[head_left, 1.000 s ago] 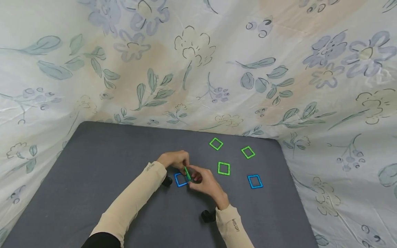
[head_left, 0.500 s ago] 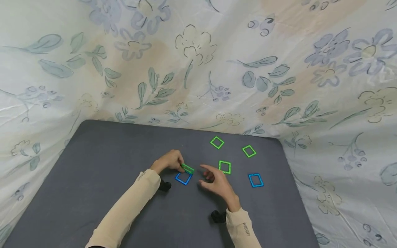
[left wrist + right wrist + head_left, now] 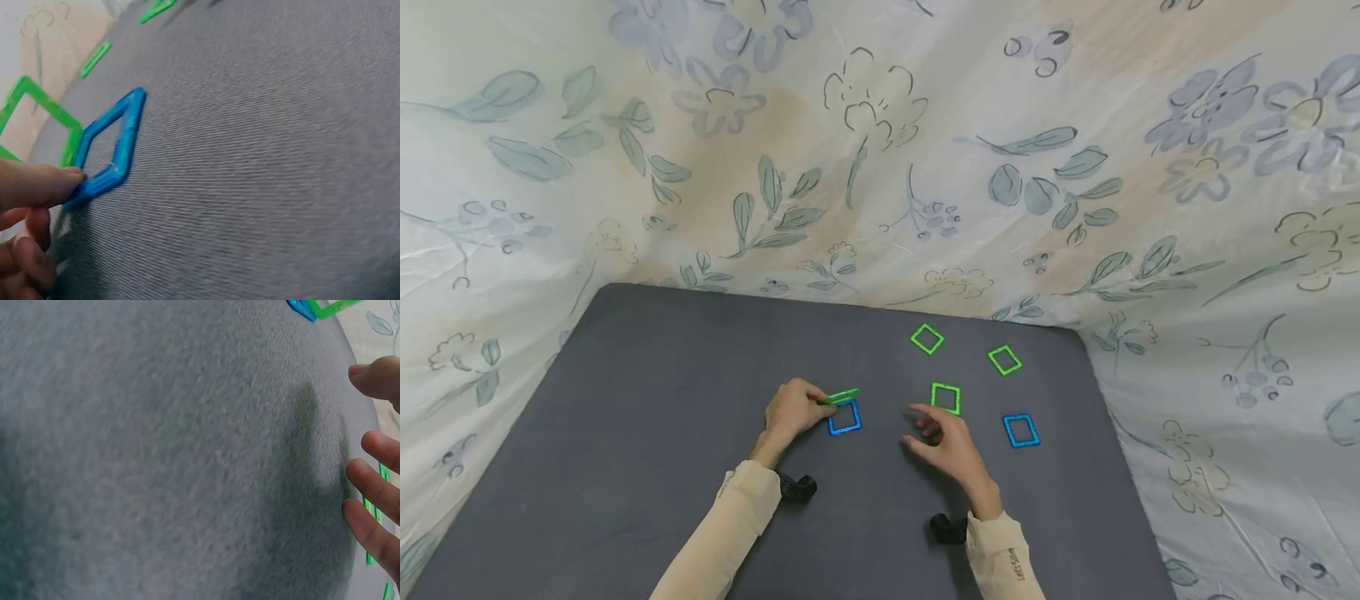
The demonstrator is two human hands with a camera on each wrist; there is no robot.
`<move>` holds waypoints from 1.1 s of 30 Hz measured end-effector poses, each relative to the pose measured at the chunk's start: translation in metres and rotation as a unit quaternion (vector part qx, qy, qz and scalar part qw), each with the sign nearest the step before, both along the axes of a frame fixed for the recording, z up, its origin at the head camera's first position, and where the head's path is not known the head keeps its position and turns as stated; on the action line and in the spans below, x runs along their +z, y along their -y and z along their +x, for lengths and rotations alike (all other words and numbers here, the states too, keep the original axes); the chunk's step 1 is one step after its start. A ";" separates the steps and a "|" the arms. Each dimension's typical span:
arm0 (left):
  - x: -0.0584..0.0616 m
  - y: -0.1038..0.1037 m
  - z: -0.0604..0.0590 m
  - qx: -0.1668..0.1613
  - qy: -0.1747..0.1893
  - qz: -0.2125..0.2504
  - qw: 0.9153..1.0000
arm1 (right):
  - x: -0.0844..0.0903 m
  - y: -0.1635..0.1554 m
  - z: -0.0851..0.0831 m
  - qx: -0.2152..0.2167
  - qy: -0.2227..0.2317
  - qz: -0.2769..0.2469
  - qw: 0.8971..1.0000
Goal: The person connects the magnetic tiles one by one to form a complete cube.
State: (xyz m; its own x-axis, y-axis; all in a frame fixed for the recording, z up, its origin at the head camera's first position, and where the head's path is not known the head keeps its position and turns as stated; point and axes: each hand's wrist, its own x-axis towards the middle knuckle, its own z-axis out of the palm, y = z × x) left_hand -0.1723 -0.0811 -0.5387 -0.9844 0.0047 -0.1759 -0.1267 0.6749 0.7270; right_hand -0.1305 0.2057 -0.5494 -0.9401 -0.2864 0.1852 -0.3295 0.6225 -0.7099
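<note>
head view: the left hand (image 3: 792, 410) rests low on the grey desk (image 3: 647, 400), its fingers curled to pinch a green frame (image 3: 842, 397) by one end, so the frame stands tilted up over the far edge of a blue frame (image 3: 844, 419) lying flat just beside the fingers. the two seem to meet along that edge, which would explain the steep hold. the right hand (image 3: 945, 442) hovers apart to the right, fingers loosely spread and holding nothing, just short of a second green frame (image 3: 945, 397). farther back lie two more green frames (image 3: 927, 339) (image 3: 1004, 360), and a second blue frame (image 3: 1021, 431) lies to the right. a floral sheet (image 3: 880, 150) hangs behind and around the desk.

left wrist view: a fingertip (image 3: 44, 182) presses the near corner of the blue frame (image 3: 109, 150), likely pinning it flat. the green frame (image 3: 37, 119) rises behind it, partly cut off by the edge. other green pieces show far off.

right wrist view: mostly grey desk (image 3: 162, 456). the right hand's fingers (image 3: 375, 506) are straight and apart, gripping nothing, casting a shadow on the cloth. slivers of blue and green show at the top edge.
</note>
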 end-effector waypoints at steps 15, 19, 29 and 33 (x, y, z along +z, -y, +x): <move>-0.008 0.001 0.007 0.050 0.012 0.014 0.999 | 0.002 -0.010 0.000 -0.038 -0.013 0.022 0.999; -0.008 0.001 0.007 0.051 0.007 0.013 0.999 | 0.005 -0.018 -0.004 -0.045 -0.031 0.044 0.998; -0.005 0.002 0.007 0.049 0.006 0.020 0.999 | 0.021 -0.043 -0.022 -0.072 -0.031 0.123 0.989; -0.005 0.002 0.007 0.047 0.006 0.017 0.999 | 0.027 -0.051 -0.030 -0.070 0.000 0.158 0.985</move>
State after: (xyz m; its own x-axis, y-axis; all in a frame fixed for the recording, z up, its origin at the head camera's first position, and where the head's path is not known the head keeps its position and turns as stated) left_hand -0.1657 -0.0831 -0.5439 -0.9788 -0.0810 -0.1882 -0.1963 0.6344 0.7476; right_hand -0.1601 0.2568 -0.5225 -0.9745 -0.1969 0.1075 -0.2243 0.8520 -0.4731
